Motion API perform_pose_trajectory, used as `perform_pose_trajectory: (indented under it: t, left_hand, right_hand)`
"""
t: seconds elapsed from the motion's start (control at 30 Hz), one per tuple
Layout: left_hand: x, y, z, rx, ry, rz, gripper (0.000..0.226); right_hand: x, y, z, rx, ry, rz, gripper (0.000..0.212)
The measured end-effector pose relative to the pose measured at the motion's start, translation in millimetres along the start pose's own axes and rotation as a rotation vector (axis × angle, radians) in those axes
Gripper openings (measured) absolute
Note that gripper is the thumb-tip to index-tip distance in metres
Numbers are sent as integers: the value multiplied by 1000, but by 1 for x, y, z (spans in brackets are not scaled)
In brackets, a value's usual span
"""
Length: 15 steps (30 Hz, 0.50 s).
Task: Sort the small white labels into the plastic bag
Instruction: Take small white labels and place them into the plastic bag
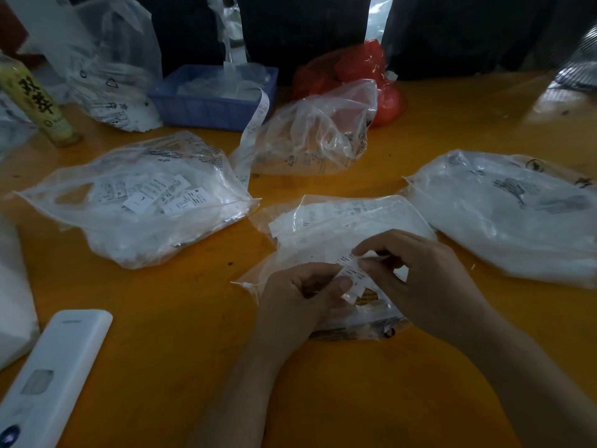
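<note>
An orange table [181,334] carries several clear plastic bags of white labels: one at left [139,205], one in the middle [336,227], one at right [510,215], a crumpled one behind [313,134]. Also on it: a blue basket [210,101], a red bag [365,72], a white remote [51,376], a yellow bottle [35,101].

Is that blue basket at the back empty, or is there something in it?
Not empty. The blue basket holds a heap of white and clear material, and a long printed label strip hangs over its front rim onto the table. What the heap is, I cannot tell.
</note>
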<state>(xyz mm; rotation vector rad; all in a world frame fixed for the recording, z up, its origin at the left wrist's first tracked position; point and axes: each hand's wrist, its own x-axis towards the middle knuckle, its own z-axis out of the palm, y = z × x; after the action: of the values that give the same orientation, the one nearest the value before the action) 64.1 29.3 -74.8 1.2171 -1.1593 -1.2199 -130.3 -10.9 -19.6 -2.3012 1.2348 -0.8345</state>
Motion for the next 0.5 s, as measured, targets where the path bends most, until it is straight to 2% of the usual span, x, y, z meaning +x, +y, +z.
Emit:
perform_pose_trajectory:
  t: [0.1,0.23,0.3,0.37,0.5]
  left_hand:
    - [-1,1,1,-27,12,-7,17]
    - [-2,2,-1,-18,22,43,11]
    - [-1,3,-1,-25,34,40,12]
    - [-1,4,-1,-14,44,31,13]
    - [-1,5,-2,46,60,56,13]
  right_hand:
    - [1,-3,3,52,92,67,27]
    - [1,-5,12,33,29,54,18]
    - [-2,-6,16,65,54,74,28]
    - [-6,-7,19,145,151,127,39]
    - [-10,-6,23,128,164,101,20]
